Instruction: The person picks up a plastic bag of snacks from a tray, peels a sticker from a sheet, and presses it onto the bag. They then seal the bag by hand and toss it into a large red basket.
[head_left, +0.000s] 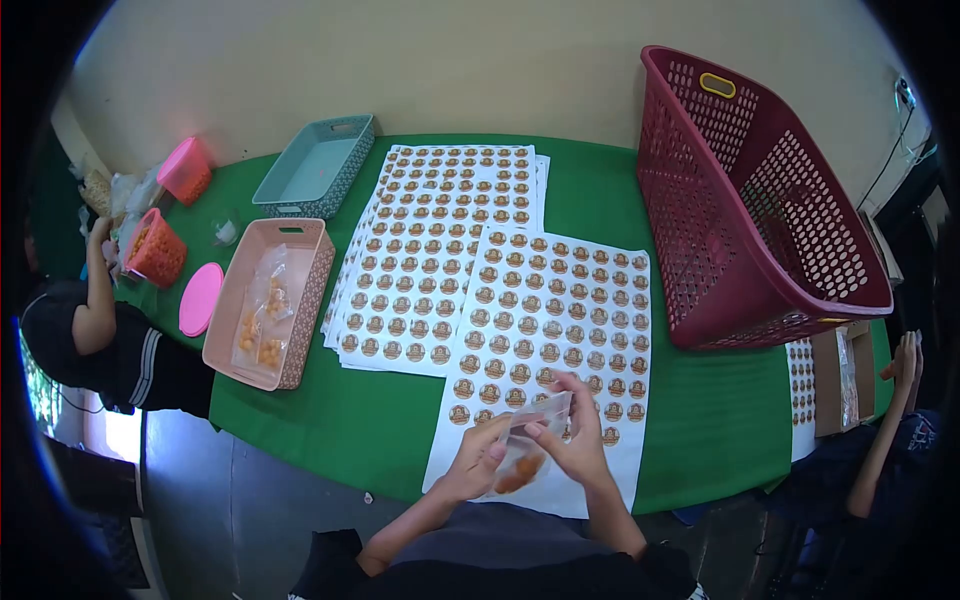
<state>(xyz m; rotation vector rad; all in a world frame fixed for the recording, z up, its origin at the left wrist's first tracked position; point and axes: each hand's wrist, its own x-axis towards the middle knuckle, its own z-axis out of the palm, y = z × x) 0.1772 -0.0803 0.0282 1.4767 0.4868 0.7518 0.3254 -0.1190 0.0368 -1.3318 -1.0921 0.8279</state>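
Note:
Between my hands, close to my body, is a clear plastic bag (522, 462) with orange-brown snack pieces at its bottom. My left hand (476, 460) grips the bag's left side, thumb pressed against it. On the other side, my right hand (575, 440) has the upper edge of the bag between thumb and fingers. Under the hands lies a white sheet of round brown stickers (550, 325). It overlaps a stack of similar sticker sheets (420, 250) farther back.
A pink basket (222, 330) holds filled bags; a teal basket (268, 190) stands behind it. Left are snack-filled tubs (160, 255), a pink lid (201, 299) and a co-worker (95, 320). A tall maroon basket (690, 220) stands right, near a cardboard box (830, 385) and another person's hands (905, 362).

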